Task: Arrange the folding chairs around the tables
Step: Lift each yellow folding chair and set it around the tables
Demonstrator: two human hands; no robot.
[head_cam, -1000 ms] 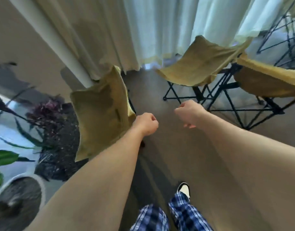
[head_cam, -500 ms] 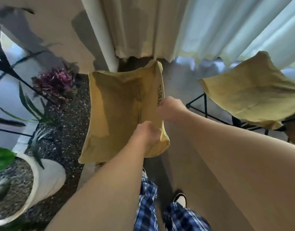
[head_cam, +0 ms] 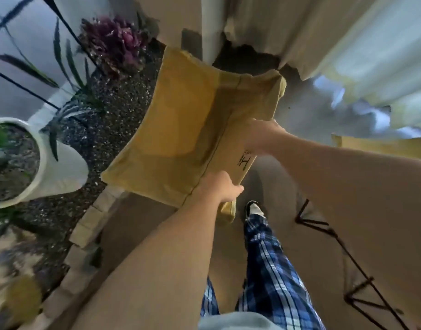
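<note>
Head view: both hands on yellow chair (head_cam: 185,129) by curtain (head_cam: 347,44), beside planter (head_cam: 59,167). Left hand (head_cam: 219,189) grips near seat edge; right hand (head_cam: 259,136) grips far edge. Step: picking up chair. Next: lift clear, carry to table, none in view.

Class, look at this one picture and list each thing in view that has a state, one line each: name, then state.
Yellow folding chair: fabric seat spread open, gripped along its near edge by both hands.
Left hand: fingers curled over the seat's near corner.
Right hand: gripping the seat's right edge.
Second yellow chair: only an edge shows; state unclear.
White plant pot: upright, filled with soil.
Curtain: drawn, hanging to the floor.
</note>
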